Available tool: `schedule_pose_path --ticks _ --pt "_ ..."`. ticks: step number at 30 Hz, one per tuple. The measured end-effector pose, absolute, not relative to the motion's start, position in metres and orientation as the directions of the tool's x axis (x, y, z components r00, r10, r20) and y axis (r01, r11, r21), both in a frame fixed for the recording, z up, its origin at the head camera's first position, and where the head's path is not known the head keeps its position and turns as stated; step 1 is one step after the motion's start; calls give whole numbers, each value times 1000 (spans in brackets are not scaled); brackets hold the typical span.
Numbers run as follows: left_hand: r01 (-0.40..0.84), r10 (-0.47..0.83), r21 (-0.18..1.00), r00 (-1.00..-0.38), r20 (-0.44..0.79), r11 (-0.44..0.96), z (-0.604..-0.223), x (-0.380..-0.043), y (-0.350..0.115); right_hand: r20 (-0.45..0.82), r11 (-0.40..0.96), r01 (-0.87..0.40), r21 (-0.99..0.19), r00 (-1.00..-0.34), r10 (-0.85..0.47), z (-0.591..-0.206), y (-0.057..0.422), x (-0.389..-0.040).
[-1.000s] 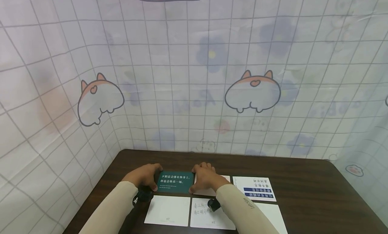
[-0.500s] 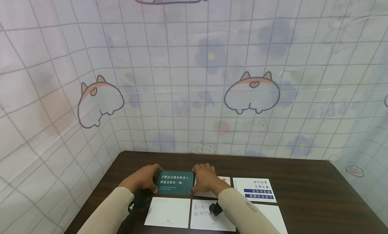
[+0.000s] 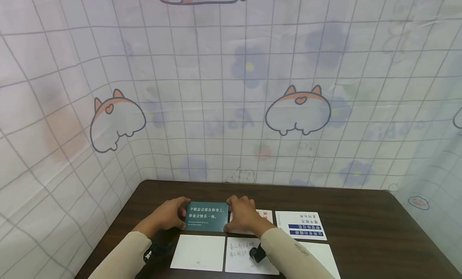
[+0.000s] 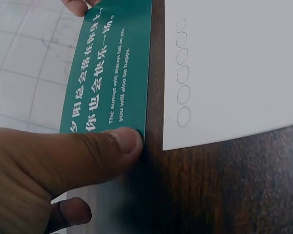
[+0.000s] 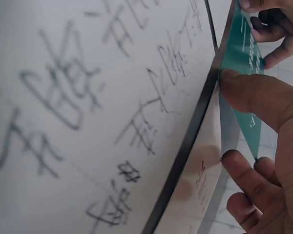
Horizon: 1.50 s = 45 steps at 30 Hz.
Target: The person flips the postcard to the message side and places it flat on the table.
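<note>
A dark green postcard with white Chinese lettering lies between my two hands at the back left of the table. My left hand grips its left side; in the left wrist view the thumb presses on the near corner. From the right side, my right hand holds the same card, thumb at the near corner and fingers curled toward the far corner. The right wrist view shows the card raised at a tilt. A white and pink card with red lettering is partly hidden under my right hand.
In front lie a blank white card, a card with handwriting and another white card, partly covered by the right sleeve. A card with blue bands lies right of the red-lettered one. A patterned curtain hangs behind the table.
The green postcard now looks slightly raised between my hands, where it lay flat before. More of the red lettering shows beside my right hand. The other cards stay in place.
</note>
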<state>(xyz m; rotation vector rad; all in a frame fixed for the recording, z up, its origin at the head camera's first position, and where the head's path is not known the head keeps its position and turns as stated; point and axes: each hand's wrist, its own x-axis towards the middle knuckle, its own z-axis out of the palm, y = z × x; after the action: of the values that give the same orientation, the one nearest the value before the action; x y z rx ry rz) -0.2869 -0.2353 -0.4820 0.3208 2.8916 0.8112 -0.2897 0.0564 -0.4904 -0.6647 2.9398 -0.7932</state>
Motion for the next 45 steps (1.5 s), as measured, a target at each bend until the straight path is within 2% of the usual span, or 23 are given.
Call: schedule_pose_path --ticks 12,17,28,34,38,45 --pt "181 284 652 -957 -55 736 -486 -281 -244 133 698 -382 -606 -914 -384 -494 56 -288" --pt "202 291 670 -956 -23 714 -488 -279 -246 101 648 -322 -690 -929 -355 -493 57 -287" --pt "166 251 731 -968 -8 662 -489 -276 -247 -11 511 -176 -841 -940 -342 -488 61 -284" --pt "177 299 777 -954 -15 604 -488 -276 -253 -19 469 -160 -868 -935 -354 -486 63 -284" --pt "211 333 779 -943 2 591 -488 -276 -256 8 462 -196 -865 -926 -377 -487 63 -284" --pt "196 303 774 -953 5 602 -487 -272 -256 49 462 -248 -852 -915 -400 -486 62 -281"
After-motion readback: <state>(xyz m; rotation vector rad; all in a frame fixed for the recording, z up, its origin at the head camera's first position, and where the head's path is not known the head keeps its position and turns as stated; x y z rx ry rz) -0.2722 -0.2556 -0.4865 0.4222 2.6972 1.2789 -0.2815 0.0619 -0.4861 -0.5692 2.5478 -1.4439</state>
